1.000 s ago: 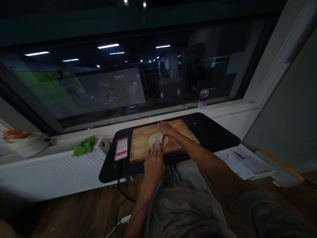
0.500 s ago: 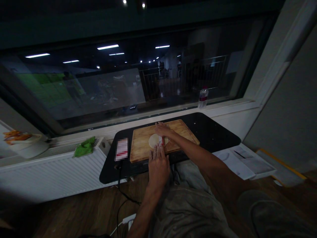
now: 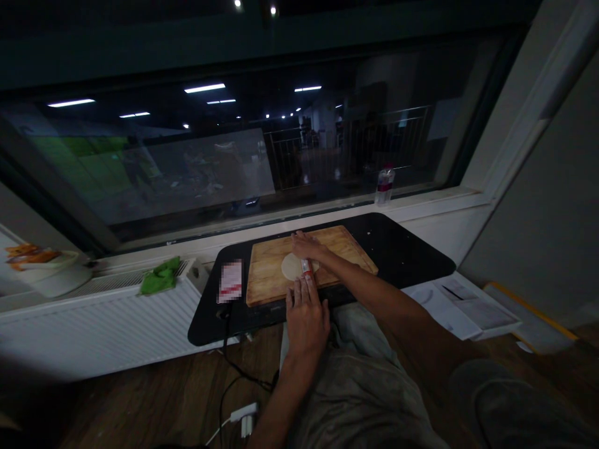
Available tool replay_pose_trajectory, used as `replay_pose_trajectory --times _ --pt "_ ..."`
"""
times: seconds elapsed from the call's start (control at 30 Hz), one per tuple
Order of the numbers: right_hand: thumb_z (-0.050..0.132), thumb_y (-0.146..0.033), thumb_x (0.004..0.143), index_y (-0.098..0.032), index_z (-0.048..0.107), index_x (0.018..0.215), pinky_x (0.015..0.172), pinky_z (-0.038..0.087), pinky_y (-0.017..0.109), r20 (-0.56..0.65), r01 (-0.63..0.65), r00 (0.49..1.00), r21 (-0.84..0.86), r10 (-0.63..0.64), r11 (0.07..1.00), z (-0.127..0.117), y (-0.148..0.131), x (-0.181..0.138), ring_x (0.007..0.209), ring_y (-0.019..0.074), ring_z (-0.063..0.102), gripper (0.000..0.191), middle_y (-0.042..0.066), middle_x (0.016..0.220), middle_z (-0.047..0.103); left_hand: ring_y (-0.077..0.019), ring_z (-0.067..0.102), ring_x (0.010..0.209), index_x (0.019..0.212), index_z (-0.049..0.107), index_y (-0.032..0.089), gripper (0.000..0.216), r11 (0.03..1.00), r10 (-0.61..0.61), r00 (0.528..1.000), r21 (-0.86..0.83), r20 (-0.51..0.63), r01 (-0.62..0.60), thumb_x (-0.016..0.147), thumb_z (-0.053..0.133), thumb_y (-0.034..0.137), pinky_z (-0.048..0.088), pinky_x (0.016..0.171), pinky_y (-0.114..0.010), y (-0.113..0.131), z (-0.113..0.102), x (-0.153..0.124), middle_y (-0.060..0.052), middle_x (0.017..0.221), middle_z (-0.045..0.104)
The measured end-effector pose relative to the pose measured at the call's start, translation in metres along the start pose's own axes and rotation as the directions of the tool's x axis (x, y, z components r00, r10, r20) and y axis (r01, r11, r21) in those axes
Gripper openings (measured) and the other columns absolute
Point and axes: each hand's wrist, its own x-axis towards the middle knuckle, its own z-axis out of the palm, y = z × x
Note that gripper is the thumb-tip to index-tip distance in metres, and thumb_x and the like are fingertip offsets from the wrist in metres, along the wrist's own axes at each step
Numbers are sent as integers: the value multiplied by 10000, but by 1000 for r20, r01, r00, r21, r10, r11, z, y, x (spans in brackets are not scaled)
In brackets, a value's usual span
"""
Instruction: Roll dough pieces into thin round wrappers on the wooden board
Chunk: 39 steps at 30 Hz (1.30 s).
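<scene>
A pale, flat round of dough (image 3: 291, 267) lies on a wooden cutting board (image 3: 264, 287). Across its right side rests a slim white-and-red cylinder (image 3: 306, 268), used like a rolling pin; its ends are covered by my hands, and its exact kind is unclear. My left hand (image 3: 306, 318) lies palm down at the near edge of the board, with outstretched fingers on the cylinder's near end. At the far end, my right hand (image 3: 306, 245) presses from above, fingers extended toward the left. Both hands look dusted with something pale.
The board sits on a black table (image 3: 402, 249) by the window. A pixelated white-and-red packet (image 3: 230, 280) lies left of the board. A bottle (image 3: 384, 185) stands on the sill. A green cloth (image 3: 160, 276) lies on the radiator (image 3: 140, 324); a white box (image 3: 472, 305) is at right.
My left hand has shifted slightly right and toward me. My right hand has edged left, and the cylinder now slants more, showing more of its middle.
</scene>
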Motion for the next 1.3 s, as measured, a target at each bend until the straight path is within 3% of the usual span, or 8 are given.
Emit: replay_pose_trajectory --times 0.13,0.3,0.43,0.7,0.97,1.17,1.3 --pt "581 -293 1060 -84 534 1590 1170 497 532 7 -46 999 -3 46 999 -1 -6 -4 1444 403 549 571 287 1598 522 -396 503 1564 1662 462 21 643 1000 25 999 8 -20 -25 1063 502 251 418 1268 -592 1 2 -4 -271 1668 524" --pt "460 -262 1045 -138 315 1739 1220 437 597 23 -91 996 3 91 996 -1 -13 -13 1539 408 460 720 242 1682 454 -385 505 1564 1634 505 27 620 999 34 999 9 -32 -34 1065 500 275 440 1253 -567 5 4 -7 -265 1660 538" --pt "464 -265 1032 -138 243 1764 1237 413 594 19 -84 996 12 83 996 -2 -19 -17 1543 407 453 775 234 1673 469 -377 507 1563 1618 525 10 621 1000 31 999 3 -25 -31 1063 486 286 458 1242 -556 12 7 -9 -271 1655 541" --pt "438 -311 1079 -128 149 1788 1262 367 603 26 -44 999 45 43 998 1 -30 -20 1587 403 407 786 271 1716 420 -366 441 1616 1636 550 112 623 997 73 996 -35 46 -71 1038 537 287 453 1255 -556 25 16 -7 -202 1720 483" --pt "408 -237 1088 -110 223 1769 1245 400 562 23 47 999 39 -48 998 2 -30 -22 1572 378 439 717 266 1696 469 -384 399 1640 1639 538 104 630 988 123 989 -102 79 -115 1039 543 297 409 1284 -613 39 21 2 -230 1710 487" --pt "388 -382 1146 -147 305 1743 1276 368 548 42 74 996 43 -76 996 4 -33 -22 1598 367 408 647 228 1730 442 -369 489 1573 1589 579 92 568 977 176 983 -129 43 -170 1057 539 287 418 1297 -580 41 20 13 -217 1629 586" --pt "389 -421 1156 -252 430 1698 1305 338 585 77 106 991 54 -111 993 5 -34 -21 1622 356 383 570 143 1768 417 -365 531 1528 1634 553 140 602 962 239 970 -147 35 -231 1042 565 249 395 1315 -598 42 19 26 -199 1584 627"
